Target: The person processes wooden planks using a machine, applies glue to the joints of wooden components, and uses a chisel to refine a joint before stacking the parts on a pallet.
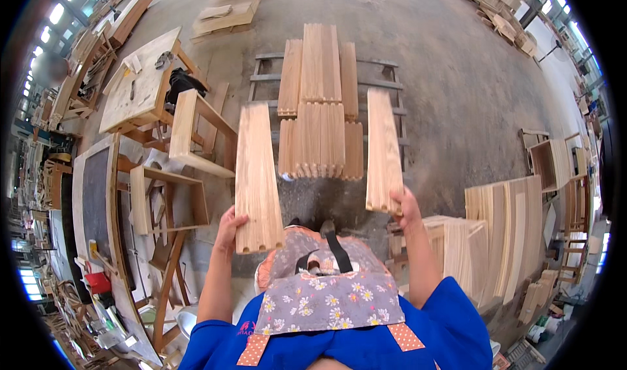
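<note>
My left hand (230,227) is closed on the near outer edge of a pale wooden board (257,180), its thumb lying on the face. The board's near end is cut with rounded notches. A second, narrower wooden board (383,154) with a similar notched end is gripped at its near right corner by my right hand (407,208). Both boards are held apart, one on each side of a stack of wooden boards (321,135). That stack stands in front of me in two rows, notched ends toward me. Fingers beneath the boards are hidden.
A grey metal rack (268,78) lies under the stack. Open wooden frames (196,133) and a worktable (140,86) with tools stand at left. Tall wooden panels (506,233) lean at right. More planks (228,14) lie on the concrete floor farther off.
</note>
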Demonstrator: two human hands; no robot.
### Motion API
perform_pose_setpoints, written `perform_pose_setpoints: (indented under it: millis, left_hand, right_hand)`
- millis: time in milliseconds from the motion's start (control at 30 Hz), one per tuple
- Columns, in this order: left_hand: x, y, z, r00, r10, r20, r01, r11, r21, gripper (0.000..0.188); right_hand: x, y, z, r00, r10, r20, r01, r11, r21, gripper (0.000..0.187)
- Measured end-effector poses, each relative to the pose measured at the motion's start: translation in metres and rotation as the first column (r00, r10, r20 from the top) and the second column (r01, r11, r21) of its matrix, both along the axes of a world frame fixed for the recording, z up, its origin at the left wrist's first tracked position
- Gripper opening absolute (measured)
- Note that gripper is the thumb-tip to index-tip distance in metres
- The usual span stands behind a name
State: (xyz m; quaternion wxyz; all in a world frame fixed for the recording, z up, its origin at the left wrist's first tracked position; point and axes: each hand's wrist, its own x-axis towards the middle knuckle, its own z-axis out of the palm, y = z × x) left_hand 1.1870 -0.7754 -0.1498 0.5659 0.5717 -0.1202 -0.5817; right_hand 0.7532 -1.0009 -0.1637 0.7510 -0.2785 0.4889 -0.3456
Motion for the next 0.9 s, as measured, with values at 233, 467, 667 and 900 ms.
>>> perform_pose_setpoints:
  millis: [233, 467, 667, 900]
  left_hand:
    - [0.066, -0.093, -0.061, 0.995, -0.067, -0.074, 0.078, 0.984, 0.162, 0.034]
    - [0.139, -0.269, -0.117, 0.984, -0.154, -0.091, 0.171, 0.962, 0.214, 0.037]
    - [0.184, -0.374, -0.161, 0.965, -0.167, -0.203, 0.211, 0.953, 0.218, 0.034]
    - [0.178, -0.375, -0.203, 0.96, -0.215, -0.179, 0.27, 0.88, 0.39, 0.028]
  right_hand:
    - [0.017, -0.046, -0.064, 0.995, 0.058, -0.078, -0.037, 0.969, 0.245, 0.041]
    - [0.073, -0.148, -0.062, 0.986, 0.043, -0.161, -0.006, 0.975, 0.224, 0.036]
    - [0.108, -0.23, -0.09, 0.984, 0.034, -0.177, 0.003, 0.979, 0.205, 0.039]
    - [0.114, -0.261, -0.162, 0.992, -0.003, -0.128, 0.034, 0.969, 0.245, 0.042]
